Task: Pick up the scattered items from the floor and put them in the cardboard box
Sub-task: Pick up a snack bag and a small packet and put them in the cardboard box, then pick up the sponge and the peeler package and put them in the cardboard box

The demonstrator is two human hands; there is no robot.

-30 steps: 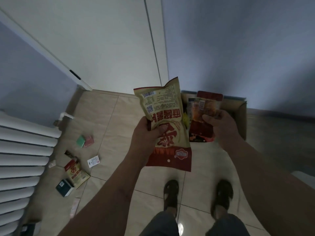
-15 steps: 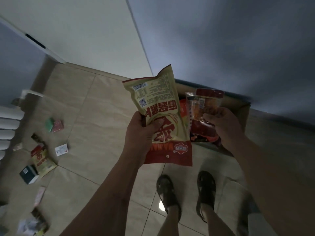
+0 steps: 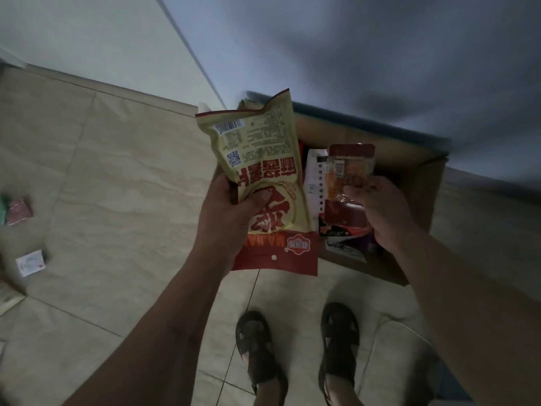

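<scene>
holding a tan and red snack bag (image 3: 263, 183) in my left hand (image 3: 225, 218), thumb pressed on its front, i keep a small clear snack pack (image 3: 348, 183) pinched in my right hand (image 3: 380, 209) above the open cardboard box (image 3: 421, 183) on the tiled floor (image 3: 117, 177), where a few small packets (image 3: 30, 262) lie at left.

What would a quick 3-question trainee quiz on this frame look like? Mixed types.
1. True or false: the left hand holds the big yellow-and-red snack bag.
2. The right hand holds: A) a small clear-and-red snack pack B) a green packet C) nothing.
3. Where is the cardboard box relative to the feet?

Key: 1 true. 2 A. 3 On the floor ahead of them, open, by the wall.
</scene>
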